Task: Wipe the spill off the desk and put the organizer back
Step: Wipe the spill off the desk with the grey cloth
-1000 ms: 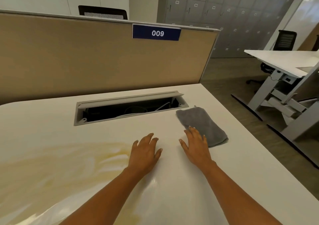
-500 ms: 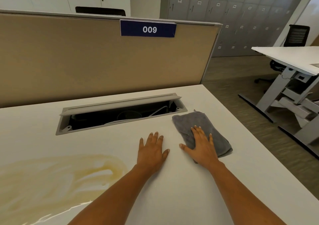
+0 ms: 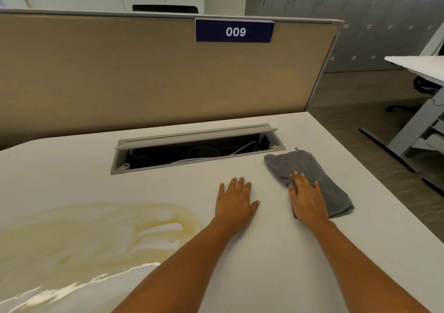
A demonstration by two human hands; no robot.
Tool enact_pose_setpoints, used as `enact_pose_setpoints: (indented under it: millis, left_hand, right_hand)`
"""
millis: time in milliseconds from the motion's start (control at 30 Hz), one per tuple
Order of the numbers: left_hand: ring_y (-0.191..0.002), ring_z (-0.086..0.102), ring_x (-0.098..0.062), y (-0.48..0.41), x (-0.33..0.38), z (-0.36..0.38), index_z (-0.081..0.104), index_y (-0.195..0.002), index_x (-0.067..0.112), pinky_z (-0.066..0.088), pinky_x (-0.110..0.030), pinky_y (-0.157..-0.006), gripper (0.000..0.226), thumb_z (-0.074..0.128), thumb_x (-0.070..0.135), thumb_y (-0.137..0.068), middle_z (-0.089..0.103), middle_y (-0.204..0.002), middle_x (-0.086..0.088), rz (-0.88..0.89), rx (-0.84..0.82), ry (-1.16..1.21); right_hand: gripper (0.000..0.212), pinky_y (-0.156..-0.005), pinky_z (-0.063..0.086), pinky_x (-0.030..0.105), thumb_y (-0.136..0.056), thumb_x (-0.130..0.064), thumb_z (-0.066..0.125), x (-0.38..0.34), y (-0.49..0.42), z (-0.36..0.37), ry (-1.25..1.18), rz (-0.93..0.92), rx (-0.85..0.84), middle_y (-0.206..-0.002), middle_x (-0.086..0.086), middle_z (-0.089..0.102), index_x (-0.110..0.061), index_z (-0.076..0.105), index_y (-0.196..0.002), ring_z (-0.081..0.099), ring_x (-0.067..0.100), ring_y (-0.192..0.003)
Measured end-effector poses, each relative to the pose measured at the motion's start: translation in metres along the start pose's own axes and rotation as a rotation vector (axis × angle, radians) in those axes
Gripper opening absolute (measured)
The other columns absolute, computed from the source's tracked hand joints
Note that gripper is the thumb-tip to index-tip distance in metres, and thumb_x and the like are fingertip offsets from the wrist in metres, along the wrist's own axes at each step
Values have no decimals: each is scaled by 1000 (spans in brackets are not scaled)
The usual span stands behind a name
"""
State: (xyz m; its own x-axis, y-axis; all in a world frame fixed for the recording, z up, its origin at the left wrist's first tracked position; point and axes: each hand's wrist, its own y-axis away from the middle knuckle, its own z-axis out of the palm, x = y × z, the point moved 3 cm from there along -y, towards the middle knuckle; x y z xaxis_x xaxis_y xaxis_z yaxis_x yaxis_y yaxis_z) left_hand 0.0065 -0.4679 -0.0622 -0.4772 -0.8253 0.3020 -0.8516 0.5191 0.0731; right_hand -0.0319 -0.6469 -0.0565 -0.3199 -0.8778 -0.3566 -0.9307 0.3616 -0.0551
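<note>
A yellowish smeared spill [image 3: 96, 236] covers the left part of the white desk [image 3: 264, 264]. A folded grey cloth [image 3: 312, 171] lies on the desk at the right, beside the cable tray. My right hand [image 3: 307, 197] rests flat on the cloth's near left part, fingers slightly bunching it. My left hand [image 3: 235, 199] lies flat on the bare desk between the spill and the cloth, fingers apart, holding nothing. No organizer is in view.
An open cable tray [image 3: 197, 149] with its grey lid raised is sunk into the desk behind my hands. A beige partition [image 3: 144, 77] with a blue "009" sign [image 3: 235, 31] stands at the back. The desk's right edge drops to the floor; another desk [image 3: 420, 70] stands far right.
My right hand has slid forward from the cloth's near edge onto the cloth. My left hand has moved slightly forward on the desk. The view has shifted a little.
</note>
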Motion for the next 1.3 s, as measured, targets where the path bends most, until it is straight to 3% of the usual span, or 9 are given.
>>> enact_pose_setpoints:
  millis: [200,467,567,667,767,933,1100,1233,1300]
  left_hand:
    - [-145,9,-20,15,-10,-16,23,-142,19,-2,-47,-117,59,26,50,-93,20,-155,-4,-22,49,26]
    - [-145,10,-17,70,-101,-60,22,-143,23,-3,-46,-117,59,22,54,-92,18,-156,-1,-162,153,-31]
    - [-144,12,-17,92,-143,-79,25,-142,22,0,-46,-117,59,22,54,-92,21,-155,-1,-236,160,-41]
    - [-144,16,-19,113,-190,-97,29,-141,20,6,-47,-117,58,23,52,-93,24,-154,-3,-319,154,-36]
    - [-143,20,-21,126,-234,-111,31,-140,18,12,-48,-116,57,25,50,-93,26,-153,-5,-395,142,-17]
    - [-144,14,-25,134,-294,-129,29,-142,17,12,-49,-116,62,24,54,-92,20,-155,-8,-477,44,-98]
    - [-143,13,-31,130,-331,-137,24,-144,21,14,-50,-117,61,15,53,-93,18,-156,-9,-518,-116,-59]
    - [-133,34,-37,126,-339,-142,38,-137,14,26,-42,-108,68,16,58,-91,38,-145,-17,-583,-121,126]
    - [-125,41,-38,124,-337,-144,45,-132,10,31,-41,-103,70,17,59,-91,47,-137,-19,-577,-93,117]
  right_hand:
    - [46,-114,25,45,-99,-26,32,-12,13,-3,-514,263,32,-145,20,39,-2,37,-138,28,36,-138]
    - [38,-106,33,37,-98,-22,37,-113,62,19,-955,292,-100,-135,13,51,-4,49,-129,44,29,-126]
    - [34,-92,37,31,-98,-22,36,-170,86,30,-971,247,-177,-113,6,55,-4,55,-120,50,27,-113]
    - [32,-77,40,29,-99,-24,32,-217,111,44,-880,188,-237,-100,7,52,-5,55,-111,51,26,-104]
    - [44,-115,22,38,-100,-29,27,-240,124,65,-557,65,-339,-149,9,35,-9,39,-138,25,24,-141]
    - [48,-116,19,42,-95,-49,30,-233,108,60,-197,-163,-134,-150,0,37,-23,52,-129,28,18,-141]
    - [65,-113,-7,58,-85,-69,22,-221,98,87,85,-247,-217,-160,-4,-4,-46,6,-143,-9,20,-146]
    - [82,-111,-7,61,-67,-82,5,-224,96,96,153,-224,-134,-159,-3,-6,-48,-2,-142,-9,21,-146]
    - [80,-110,-8,63,-71,-82,14,-226,96,98,170,-202,-132,-159,-3,-7,-48,-2,-142,-9,22,-146]
